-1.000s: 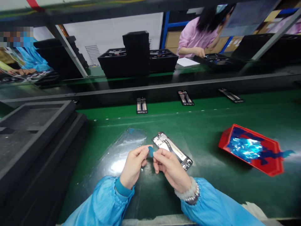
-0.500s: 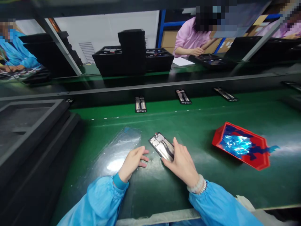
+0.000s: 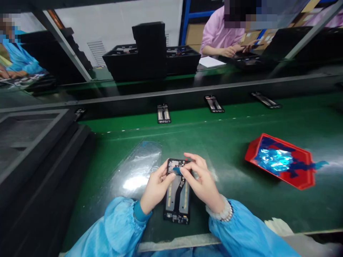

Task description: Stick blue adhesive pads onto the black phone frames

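Observation:
An opened phone (image 3: 170, 205), its circuit parts and a black flex cable showing, is upright in front of me, top end away. My left hand (image 3: 154, 185) grips its upper left edge between thumb and fingers. At the upper part of the phone, a small piece of blue film (image 3: 177, 171) lies under the fingertips of my right hand (image 3: 203, 180). Those right fingertips are pinched together on the film; whether it is still stuck to the phone I cannot tell. To the left, a clear plastic sheet (image 3: 139, 167) lies on the green bench (image 3: 227, 153).
A red bin (image 3: 301, 184) with crumpled blue film stands at right. Several opened phones, one here (image 3: 164, 114), lie along the green strip behind. Black trays (image 3: 40, 142) are stacked at left. Across the divider, people work beside more black trays (image 3: 152, 53).
The phone has turned upright and come nearer to me. My left hand has moved from beside it onto its edge. My right hand has shifted to its top, pinching blue film.

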`<state>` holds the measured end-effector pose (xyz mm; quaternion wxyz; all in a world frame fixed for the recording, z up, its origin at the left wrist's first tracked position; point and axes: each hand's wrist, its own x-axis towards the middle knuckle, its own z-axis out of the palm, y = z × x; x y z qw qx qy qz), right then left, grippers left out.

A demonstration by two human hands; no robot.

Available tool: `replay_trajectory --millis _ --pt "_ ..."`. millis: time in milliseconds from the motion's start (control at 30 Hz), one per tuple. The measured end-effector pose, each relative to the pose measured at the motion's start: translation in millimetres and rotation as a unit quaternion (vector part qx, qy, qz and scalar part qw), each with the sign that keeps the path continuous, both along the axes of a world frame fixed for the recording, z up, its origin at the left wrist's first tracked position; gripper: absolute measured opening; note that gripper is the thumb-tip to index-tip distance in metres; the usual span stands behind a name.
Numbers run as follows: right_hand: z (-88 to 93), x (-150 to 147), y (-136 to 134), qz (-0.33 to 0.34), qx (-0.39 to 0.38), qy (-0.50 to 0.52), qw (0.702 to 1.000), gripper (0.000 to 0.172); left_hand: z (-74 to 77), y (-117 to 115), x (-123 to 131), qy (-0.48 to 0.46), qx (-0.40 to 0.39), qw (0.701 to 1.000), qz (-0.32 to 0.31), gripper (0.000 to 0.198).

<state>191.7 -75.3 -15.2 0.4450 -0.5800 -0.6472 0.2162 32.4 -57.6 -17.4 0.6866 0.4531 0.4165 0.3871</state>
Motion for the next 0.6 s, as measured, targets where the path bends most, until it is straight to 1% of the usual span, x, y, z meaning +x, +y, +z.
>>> replay_trajectory --millis 100,267,433,600 --pt "-0.8 -3.3 3.8 0.018 -0.018 0.022 0.999 0.021 0.9 -3.2 0.8 -0.009 -0.015 1.000 -0.013 0.067" --pt "0.2 -4.0 4.9 0.030 -0.040 0.038 0.998 0.021 4.5 -3.9 0.2 -0.001 -0.027 1.000 -0.011 0.067" --pt "2.5 -5.3 5.3 0.029 -0.027 0.032 0.999 0.020 5.6 -4.4 0.1 0.006 -0.020 1.000 -0.009 0.063" --pt "0.6 -6.6 5.0 0.026 -0.015 0.022 0.999 0.019 4.5 -5.1 -0.2 0.011 -0.016 1.000 -0.014 0.061"
